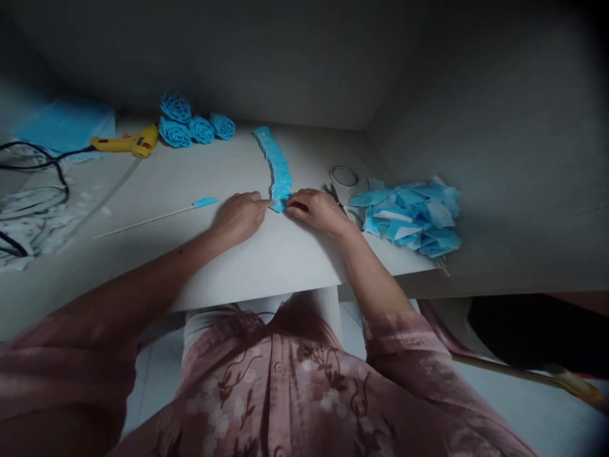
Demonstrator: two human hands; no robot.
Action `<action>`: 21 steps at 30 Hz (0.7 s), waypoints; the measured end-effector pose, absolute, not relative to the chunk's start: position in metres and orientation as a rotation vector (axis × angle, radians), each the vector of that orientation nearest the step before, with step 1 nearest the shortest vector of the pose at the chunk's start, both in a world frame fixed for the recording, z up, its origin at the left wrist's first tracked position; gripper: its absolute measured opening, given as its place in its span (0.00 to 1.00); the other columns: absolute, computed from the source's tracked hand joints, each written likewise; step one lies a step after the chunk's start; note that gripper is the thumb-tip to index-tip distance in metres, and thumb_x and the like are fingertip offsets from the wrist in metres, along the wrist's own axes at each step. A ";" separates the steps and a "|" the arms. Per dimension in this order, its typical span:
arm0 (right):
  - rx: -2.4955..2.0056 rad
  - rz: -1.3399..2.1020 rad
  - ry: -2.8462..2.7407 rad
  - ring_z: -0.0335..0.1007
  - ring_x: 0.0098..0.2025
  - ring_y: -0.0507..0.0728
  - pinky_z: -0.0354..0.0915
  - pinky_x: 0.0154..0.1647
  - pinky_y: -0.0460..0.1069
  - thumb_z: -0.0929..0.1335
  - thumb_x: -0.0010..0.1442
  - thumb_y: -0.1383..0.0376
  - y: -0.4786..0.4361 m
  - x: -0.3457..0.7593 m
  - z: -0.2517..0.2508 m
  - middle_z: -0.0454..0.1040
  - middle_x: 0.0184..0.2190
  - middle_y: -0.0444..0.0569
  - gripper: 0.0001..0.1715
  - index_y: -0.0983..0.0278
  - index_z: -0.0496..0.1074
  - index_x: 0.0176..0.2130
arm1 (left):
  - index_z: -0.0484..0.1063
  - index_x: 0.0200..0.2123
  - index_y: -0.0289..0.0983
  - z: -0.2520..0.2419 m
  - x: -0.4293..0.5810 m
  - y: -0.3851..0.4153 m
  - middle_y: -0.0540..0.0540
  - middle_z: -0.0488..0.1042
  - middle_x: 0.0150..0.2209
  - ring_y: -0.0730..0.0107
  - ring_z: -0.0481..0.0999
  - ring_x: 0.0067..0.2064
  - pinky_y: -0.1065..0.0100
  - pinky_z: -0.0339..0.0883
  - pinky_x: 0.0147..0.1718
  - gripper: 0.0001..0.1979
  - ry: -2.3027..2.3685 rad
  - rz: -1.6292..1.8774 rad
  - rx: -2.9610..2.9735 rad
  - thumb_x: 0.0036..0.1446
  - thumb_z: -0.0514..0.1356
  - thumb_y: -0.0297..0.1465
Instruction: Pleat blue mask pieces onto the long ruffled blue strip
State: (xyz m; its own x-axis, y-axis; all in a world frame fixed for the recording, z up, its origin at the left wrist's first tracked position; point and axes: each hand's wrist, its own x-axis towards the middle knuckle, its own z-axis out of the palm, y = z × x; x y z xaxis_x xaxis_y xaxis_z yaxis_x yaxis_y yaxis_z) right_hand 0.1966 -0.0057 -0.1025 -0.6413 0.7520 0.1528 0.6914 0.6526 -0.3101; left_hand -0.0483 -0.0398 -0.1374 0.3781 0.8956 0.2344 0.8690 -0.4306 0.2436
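Observation:
A ruffled blue strip (280,172) of crepe-like material lies lengthwise on the table, curving away from me. At its near end, my left hand (242,217) is closed with its index fingertip on the left corner. My right hand (318,211) pinches the right edge of that same end, fingers curled; the exact grip of the thumbs is hidden. Left of my left hand lies a thin stick (152,222) with a blue wrapped tip. Scissors (335,193), partly covered, are just beyond my right hand.
Several rolled blue paper roses (176,132) sit at the back left beside a yellow glue gun (136,141) with a black cord. A pile of blue and white pieces (413,212) is at the right, near a ring-shaped roll (344,176). Blue sheets (66,125) lie far left.

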 end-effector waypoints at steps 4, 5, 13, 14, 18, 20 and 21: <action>-1.303 0.388 -2.406 0.74 0.36 0.58 0.58 0.40 0.50 0.63 0.78 0.53 -0.007 0.198 -0.102 0.84 0.36 0.51 0.22 0.64 0.80 0.49 | 0.85 0.59 0.42 -0.145 -0.054 -0.037 0.41 0.84 0.44 0.57 0.81 0.44 0.59 0.72 0.48 0.21 1.579 0.644 2.480 0.71 0.57 0.28; -1.303 0.399 -2.380 0.74 0.36 0.58 0.58 0.40 0.50 0.62 0.78 0.52 -0.006 0.198 -0.102 0.83 0.35 0.51 0.23 0.63 0.79 0.47 | 0.85 0.58 0.42 -0.147 -0.055 -0.036 0.41 0.84 0.44 0.58 0.81 0.44 0.60 0.72 0.47 0.20 1.557 0.690 2.463 0.70 0.58 0.28; -1.211 0.471 -2.348 0.69 0.32 0.55 0.58 0.39 0.49 0.61 0.76 0.50 -0.004 0.197 -0.106 0.79 0.31 0.49 0.25 0.62 0.73 0.35 | 0.86 0.38 0.40 -0.152 -0.064 -0.034 0.46 0.85 0.37 0.66 0.78 0.37 0.66 0.66 0.38 0.07 1.392 0.872 2.275 0.64 0.65 0.29; -1.198 0.477 -2.341 0.69 0.32 0.55 0.58 0.39 0.50 0.61 0.76 0.50 -0.003 0.197 -0.107 0.79 0.30 0.49 0.25 0.62 0.73 0.35 | 0.85 0.37 0.39 -0.152 -0.064 -0.035 0.46 0.85 0.37 0.66 0.78 0.36 0.66 0.66 0.38 0.06 1.389 0.867 2.273 0.63 0.65 0.28; -1.173 0.487 -2.299 0.67 0.30 0.55 0.57 0.37 0.50 0.61 0.76 0.48 0.000 0.199 -0.111 0.78 0.29 0.48 0.27 0.61 0.71 0.32 | 0.84 0.36 0.39 -0.149 -0.064 -0.037 0.45 0.86 0.38 0.66 0.78 0.36 0.65 0.67 0.38 0.08 1.382 0.862 2.265 0.64 0.64 0.30; -1.191 0.474 -2.287 0.66 0.30 0.55 0.57 0.37 0.50 0.61 0.75 0.48 0.002 0.200 -0.114 0.77 0.28 0.47 0.28 0.61 0.70 0.31 | 0.84 0.36 0.39 -0.148 -0.065 -0.037 0.44 0.86 0.38 0.66 0.78 0.36 0.65 0.68 0.39 0.09 1.381 0.871 2.266 0.66 0.63 0.32; -1.201 0.463 -2.282 0.66 0.29 0.55 0.57 0.37 0.50 0.61 0.75 0.48 0.003 0.200 -0.116 0.76 0.27 0.47 0.28 0.60 0.70 0.30 | 0.84 0.36 0.40 -0.147 -0.065 -0.037 0.44 0.86 0.38 0.65 0.79 0.37 0.65 0.68 0.39 0.10 1.380 0.871 2.267 0.66 0.62 0.33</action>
